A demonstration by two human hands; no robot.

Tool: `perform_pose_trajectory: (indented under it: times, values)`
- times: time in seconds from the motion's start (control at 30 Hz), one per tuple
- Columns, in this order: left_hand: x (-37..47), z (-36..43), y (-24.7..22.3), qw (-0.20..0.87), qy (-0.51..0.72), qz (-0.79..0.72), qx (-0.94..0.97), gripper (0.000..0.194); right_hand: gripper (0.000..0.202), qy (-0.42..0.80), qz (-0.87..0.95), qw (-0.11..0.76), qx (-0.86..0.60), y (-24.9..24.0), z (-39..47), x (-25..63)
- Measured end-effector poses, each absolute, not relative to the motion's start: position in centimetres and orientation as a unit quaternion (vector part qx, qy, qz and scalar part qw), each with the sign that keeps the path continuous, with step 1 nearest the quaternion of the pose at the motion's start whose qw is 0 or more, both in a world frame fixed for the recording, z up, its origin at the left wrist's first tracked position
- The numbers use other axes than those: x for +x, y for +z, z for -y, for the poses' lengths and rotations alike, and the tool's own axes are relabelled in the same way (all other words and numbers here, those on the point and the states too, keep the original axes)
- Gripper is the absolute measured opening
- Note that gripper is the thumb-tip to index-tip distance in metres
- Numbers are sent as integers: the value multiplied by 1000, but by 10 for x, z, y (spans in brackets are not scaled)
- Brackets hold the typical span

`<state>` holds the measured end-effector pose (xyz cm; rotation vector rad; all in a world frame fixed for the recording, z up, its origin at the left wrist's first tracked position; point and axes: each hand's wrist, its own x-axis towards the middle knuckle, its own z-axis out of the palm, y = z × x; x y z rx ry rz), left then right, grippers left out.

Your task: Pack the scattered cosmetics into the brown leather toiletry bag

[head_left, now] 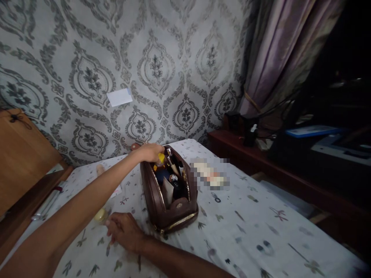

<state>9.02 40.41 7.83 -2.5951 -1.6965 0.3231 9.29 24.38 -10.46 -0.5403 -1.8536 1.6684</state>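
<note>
An open brown bag (150,199) with a gold zipper stands on the patterned cloth, packed with several small items, including dark bottles and tubes. My left hand (150,152) reaches over its far left edge, fingers closed on a small yellow item (161,157) at the opening. In front of the bag, to its left, my right hand (124,231) is low over the cloth with curled fingers; whatever they may hold is hidden. Close to those fingertips lies a pale yellow round object (100,214).
The patterned cloth (246,231) covers the surface. Right of the bag is a pixelated item (210,173). A pinkish item (100,170) lies behind my left forearm. Wooden furniture (26,158) borders the left; a dark red shelf (232,150) borders the right. Patterned wallpaper rises behind.
</note>
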Motion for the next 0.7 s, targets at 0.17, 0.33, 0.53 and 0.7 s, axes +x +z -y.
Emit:
perform_pose_trajectory:
  times: [0.17,0.33,0.53,0.7]
  values:
    - [93,-409,72,14,133,540,-831,35,26,616,701,298,-200,-109,-244,89]
    - [90,-410,68,9,129,529,-839,38,26,619,699,304,-190,-107,-245,91]
    - [89,-408,67,2,122,531,-838,43,26,626,696,296,-191,-110,-245,89]
    - [91,-407,69,-9,131,539,-832,44,24,634,692,287,-193,-112,-245,88]
